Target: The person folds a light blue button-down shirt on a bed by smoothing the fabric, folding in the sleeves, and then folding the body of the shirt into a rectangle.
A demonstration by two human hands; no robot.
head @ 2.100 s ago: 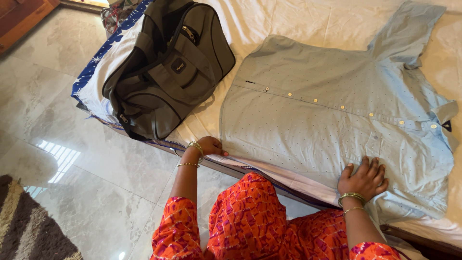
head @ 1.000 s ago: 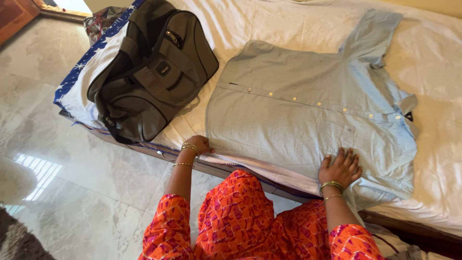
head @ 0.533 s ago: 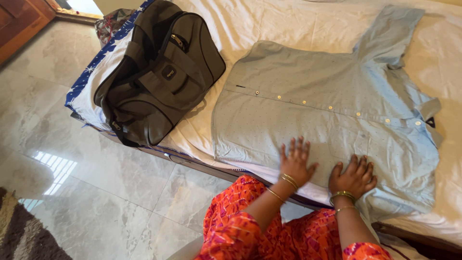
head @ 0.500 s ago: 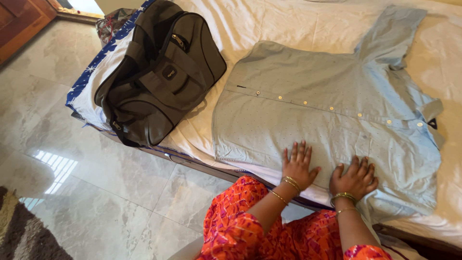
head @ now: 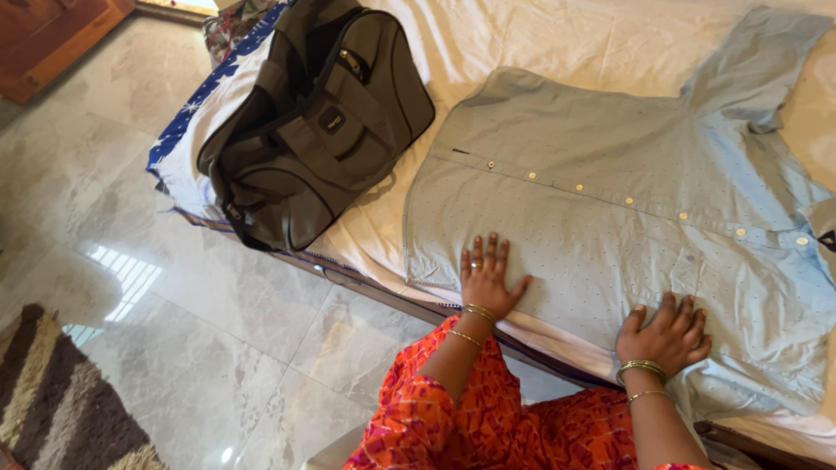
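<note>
A light blue short-sleeved shirt [head: 610,183] lies spread flat, buttoned side up, on the white sheet of a bed [head: 557,43]. My left hand [head: 486,277] rests flat on the shirt near its lower hem corner, fingers spread. Farther right, my right hand [head: 669,331] presses flat on the shirt's near edge. Neither hand holds anything. Both wrists carry gold bangles, and I wear orange patterned clothing.
A dark grey duffel bag [head: 318,130] sits on the bed to the left of the shirt. The bed's wooden edge [head: 383,292] runs in front of me. Glossy marble floor [head: 174,331] lies to the left, with a striped rug [head: 52,400] at the lower left.
My left hand left the shirt's hem corner at the bed edge, came onto the shirt beside my right hand, and now sits farther left. My right hand has stayed pressed down.
</note>
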